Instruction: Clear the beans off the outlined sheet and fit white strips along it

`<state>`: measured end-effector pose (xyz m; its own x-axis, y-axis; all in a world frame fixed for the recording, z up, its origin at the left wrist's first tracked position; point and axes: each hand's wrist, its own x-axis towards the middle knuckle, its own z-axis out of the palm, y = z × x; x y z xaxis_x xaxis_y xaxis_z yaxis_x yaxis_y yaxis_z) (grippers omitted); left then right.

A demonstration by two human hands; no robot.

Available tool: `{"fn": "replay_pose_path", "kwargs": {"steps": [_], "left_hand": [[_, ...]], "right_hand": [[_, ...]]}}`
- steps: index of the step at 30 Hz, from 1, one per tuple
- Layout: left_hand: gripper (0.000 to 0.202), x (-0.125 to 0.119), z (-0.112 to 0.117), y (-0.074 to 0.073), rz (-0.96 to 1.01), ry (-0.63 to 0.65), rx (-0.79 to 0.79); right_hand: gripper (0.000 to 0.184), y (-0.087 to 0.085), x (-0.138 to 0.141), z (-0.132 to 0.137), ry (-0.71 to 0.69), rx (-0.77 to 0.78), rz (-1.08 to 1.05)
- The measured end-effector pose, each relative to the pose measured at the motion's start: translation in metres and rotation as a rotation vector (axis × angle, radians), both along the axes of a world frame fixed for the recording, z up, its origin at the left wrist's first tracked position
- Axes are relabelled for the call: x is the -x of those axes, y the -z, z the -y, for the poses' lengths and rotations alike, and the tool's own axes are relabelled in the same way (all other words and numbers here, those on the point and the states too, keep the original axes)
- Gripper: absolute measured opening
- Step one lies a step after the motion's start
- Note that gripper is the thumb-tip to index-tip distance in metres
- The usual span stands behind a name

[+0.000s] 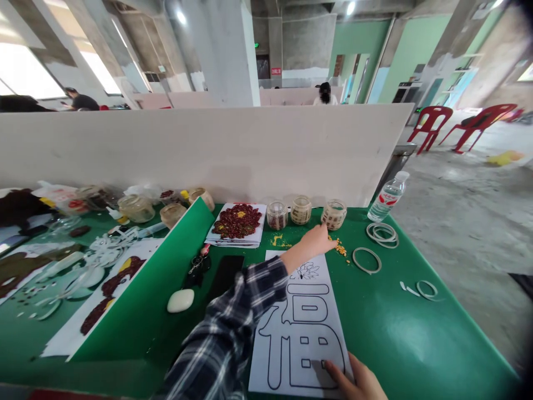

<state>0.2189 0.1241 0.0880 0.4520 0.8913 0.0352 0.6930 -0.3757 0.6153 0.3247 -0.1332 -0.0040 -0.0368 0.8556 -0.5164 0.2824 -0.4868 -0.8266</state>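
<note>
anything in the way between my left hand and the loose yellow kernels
Nothing visible: your left hand is right beside the yellow kernels. The nearest glass jar stands behind them, not between. Whether your fingertips touch any kernels is unclear.

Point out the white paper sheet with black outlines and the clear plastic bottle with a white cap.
White paper sheet with black outlines (pixel 297 329): head view, middle of its drawn face.
Clear plastic bottle with a white cap (pixel 387 199): head view, middle of its body.

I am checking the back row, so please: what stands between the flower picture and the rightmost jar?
In the head view, a jar with dark contents and, beside it, another jar.
</note>
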Motion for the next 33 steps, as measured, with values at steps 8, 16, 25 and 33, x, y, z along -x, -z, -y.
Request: {"fn": "replay_pose_path", "kwargs": {"steps": [8, 16, 25, 33], "left_hand": [[0.06, 0.144, 0.143, 0.004, -0.109, 0.329, -0.057], [0.08, 0.175, 0.166, 0.069, -0.217, 0.322, -0.021], [0.082, 0.158, 0.154, 0.105, -0.286, 0.329, -0.137], [0.075, 0.154, 0.153, 0.098, -0.217, 0.264, -0.126]], "right_hand": [[0.043, -0.001, -0.011, 0.001, -0.085, -0.046, 0.348], [0.041, -0.05, -0.07, -0.052, -0.099, -0.261, 0.769], [0.042, -0.014, -0.095, -0.16, 0.043, -0.327, 1.159], [0.023, -0.019, -0.101, -0.152, 0.135, -0.443, 0.961]]}}
